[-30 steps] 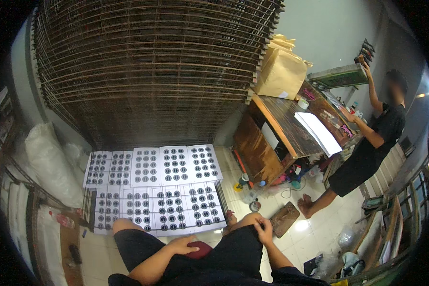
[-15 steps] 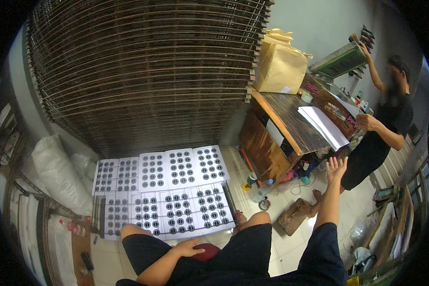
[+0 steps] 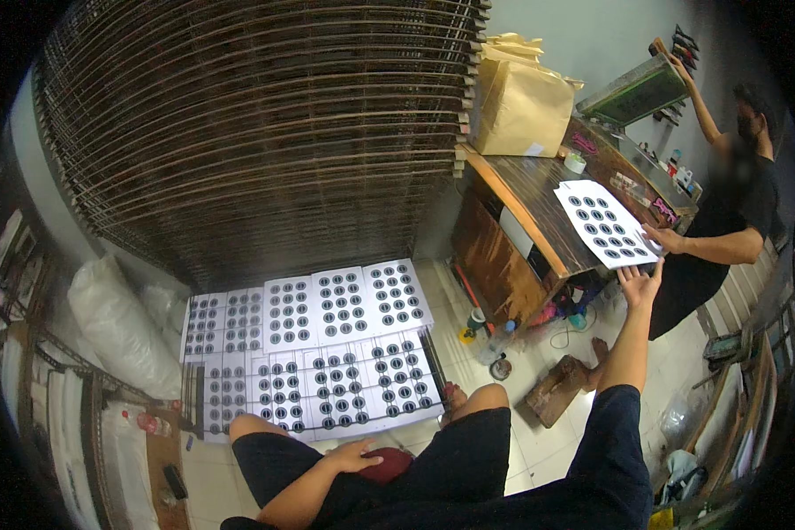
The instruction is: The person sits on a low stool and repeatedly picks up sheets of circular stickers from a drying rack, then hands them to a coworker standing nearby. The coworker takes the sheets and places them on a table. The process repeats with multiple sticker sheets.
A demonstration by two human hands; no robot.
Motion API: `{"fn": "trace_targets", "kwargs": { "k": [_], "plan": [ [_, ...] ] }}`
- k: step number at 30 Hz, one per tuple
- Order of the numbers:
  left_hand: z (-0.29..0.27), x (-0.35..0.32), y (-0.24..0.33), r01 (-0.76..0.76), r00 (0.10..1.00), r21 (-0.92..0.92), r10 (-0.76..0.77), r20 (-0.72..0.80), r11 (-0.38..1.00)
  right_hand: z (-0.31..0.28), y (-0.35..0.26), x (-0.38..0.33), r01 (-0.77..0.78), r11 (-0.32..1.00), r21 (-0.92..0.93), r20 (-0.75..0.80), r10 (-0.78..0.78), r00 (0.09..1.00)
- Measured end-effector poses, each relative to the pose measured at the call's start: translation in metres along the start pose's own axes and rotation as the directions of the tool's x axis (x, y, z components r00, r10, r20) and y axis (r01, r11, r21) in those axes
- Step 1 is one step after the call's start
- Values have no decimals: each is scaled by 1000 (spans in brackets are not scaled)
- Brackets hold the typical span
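Observation:
My right hand (image 3: 640,284) is stretched out palm up, fingers apart, at the lower edge of a white sheet printed with rows of dark circles (image 3: 604,226). Whether the fingertips touch the paper, I cannot tell. A co-worker's hand (image 3: 664,238) is at the sheet's right side. On my lap rests my left hand (image 3: 349,456), its fingers laid out flat beside a dark red rounded thing (image 3: 386,465). More printed sheets (image 3: 343,305) lie in two rows on a low wire rack in front of my knees.
A tall rack of wire shelves (image 3: 256,132) rises ahead. The wooden table (image 3: 530,190) at right bears brown paper bags (image 3: 523,106). The co-worker's other hand holds up a green-framed screen (image 3: 636,93). A wooden stool (image 3: 555,389) and bottle (image 3: 497,343) stand on the floor.
The co-worker's lower hand has come to the sheet, whose printed circles now show on the table. My right hand has moved up to its edge; my left stays on my lap.

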State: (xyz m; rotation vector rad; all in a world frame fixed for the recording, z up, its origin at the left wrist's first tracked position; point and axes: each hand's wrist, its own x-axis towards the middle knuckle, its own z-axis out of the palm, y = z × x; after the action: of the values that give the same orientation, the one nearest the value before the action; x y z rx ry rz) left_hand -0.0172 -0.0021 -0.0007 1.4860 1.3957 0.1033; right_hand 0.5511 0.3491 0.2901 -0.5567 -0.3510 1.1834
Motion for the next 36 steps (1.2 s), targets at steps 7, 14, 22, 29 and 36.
{"fn": "trace_targets", "kwargs": {
  "k": [7, 14, 22, 29, 36],
  "plan": [
    [-3, -1, 8, -8, 1000, 1, 8, 20, 1000, 16, 32, 3, 101, 841, -532, 83, -67, 994],
    [-6, -2, 21, -66, 997, -2, 66, -40, 998, 38, 67, -55, 245, 873, -422, 180, -184, 966],
    [-32, -10, 128, -514, 844, -327, 401, -356, 793, 73, 176, -237, 97, 968, -231, 259, -34, 965],
    [-62, -6, 241, -762, 648, -594, 328, -687, 260, 83, 264, -349, 212, 907, -364, 259, -120, 958],
    [-60, -9, 222, -797, 605, -601, 96, -791, 67, 48, 294, -370, 434, 691, -578, 575, -33, 818]
  ]
}}
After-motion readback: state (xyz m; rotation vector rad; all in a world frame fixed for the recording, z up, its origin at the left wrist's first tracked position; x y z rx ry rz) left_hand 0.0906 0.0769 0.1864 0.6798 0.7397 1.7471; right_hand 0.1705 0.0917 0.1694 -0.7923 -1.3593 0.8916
